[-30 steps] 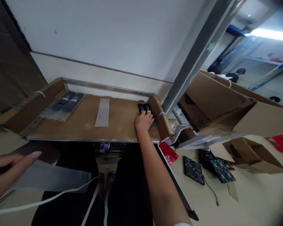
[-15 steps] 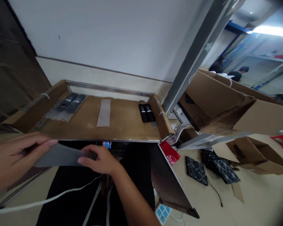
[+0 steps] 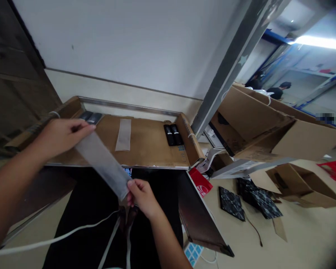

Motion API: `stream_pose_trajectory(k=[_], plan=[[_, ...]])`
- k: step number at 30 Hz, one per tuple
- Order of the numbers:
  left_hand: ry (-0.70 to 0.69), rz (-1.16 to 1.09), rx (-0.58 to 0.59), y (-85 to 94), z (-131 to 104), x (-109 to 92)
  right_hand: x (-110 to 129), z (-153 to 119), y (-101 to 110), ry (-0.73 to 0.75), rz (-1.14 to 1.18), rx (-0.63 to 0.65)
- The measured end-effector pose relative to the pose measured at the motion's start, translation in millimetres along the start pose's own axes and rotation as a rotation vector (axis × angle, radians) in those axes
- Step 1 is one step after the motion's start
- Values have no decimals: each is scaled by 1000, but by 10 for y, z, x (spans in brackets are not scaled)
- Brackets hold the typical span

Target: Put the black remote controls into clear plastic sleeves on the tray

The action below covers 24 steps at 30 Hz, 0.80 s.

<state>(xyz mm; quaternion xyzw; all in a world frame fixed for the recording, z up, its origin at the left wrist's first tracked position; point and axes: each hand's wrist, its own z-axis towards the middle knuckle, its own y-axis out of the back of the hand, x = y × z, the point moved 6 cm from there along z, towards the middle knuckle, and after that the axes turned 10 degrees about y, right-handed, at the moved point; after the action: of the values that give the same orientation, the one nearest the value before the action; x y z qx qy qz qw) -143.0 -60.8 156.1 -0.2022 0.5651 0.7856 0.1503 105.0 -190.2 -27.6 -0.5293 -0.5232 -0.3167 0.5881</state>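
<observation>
A translucent plastic sleeve [image 3: 102, 160] is stretched slantwise between my two hands, above my lap and the tray's front edge. Its upper left end is pinched in my left hand [image 3: 63, 135]. At the lower right end, my right hand [image 3: 141, 195] grips a corner between thumb and fingers. Behind them, a similar flat sleeve [image 3: 123, 135] lies on the cardboard-lined tray [image 3: 148, 149]. Two black oblong items [image 3: 173, 134] with white labels rest side by side at its right. Sleeved dark items [image 3: 92, 117] at the left are partly hidden by my left hand.
Folded cardboard edges and a metal rim [image 3: 134, 105] bound the tray. To the right stand a large open carton [image 3: 249, 119] and a smaller one [image 3: 305, 183]. Dark patterned packets [image 3: 231, 203] lie on the floor. A white cord [image 3: 72, 230] crosses my lap. Two people are far back.
My left hand has risen and moved right over the tray's left side. My right hand has shifted slightly right and down. The sleeve between them now slants and shows its full length.
</observation>
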Motion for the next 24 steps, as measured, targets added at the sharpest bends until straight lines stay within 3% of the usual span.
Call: stream_pose_trajectory(k=[3, 6, 8, 11, 13, 15, 17, 18, 21, 24], plan=[[-24, -136, -202, -15, 557, -154, 459, 393, 123, 115, 15, -147], [82, -342, -349, -200, 754, -27, 767, 925, 275, 156, -59, -280], [162, -372, -275, -521, 654, 128, 825, 1248, 371, 124, -134, -333], [224, -248, -53, -1059, 332, 333, 768, 1558, 479, 89, -274, -346], [188, -157, -8, -1236, 181, 403, 692, 1629, 535, 92, -336, -355], [89, -54, -103, -1210, 177, 421, 655, 1619, 597, 161, -349, -405], [26, 63, -207, -1106, 311, 465, 658, 1563, 670, 265, -314, -493], [31, 116, -203, -1075, 421, 517, 663, 1530, 708, 311, -284, -541], [150, 213, -48, -1074, 793, 730, 675, 1463, 795, 386, -215, -644], [320, 258, 109, -1112, 1027, 863, 712, 1449, 802, 448, -212, -648]])
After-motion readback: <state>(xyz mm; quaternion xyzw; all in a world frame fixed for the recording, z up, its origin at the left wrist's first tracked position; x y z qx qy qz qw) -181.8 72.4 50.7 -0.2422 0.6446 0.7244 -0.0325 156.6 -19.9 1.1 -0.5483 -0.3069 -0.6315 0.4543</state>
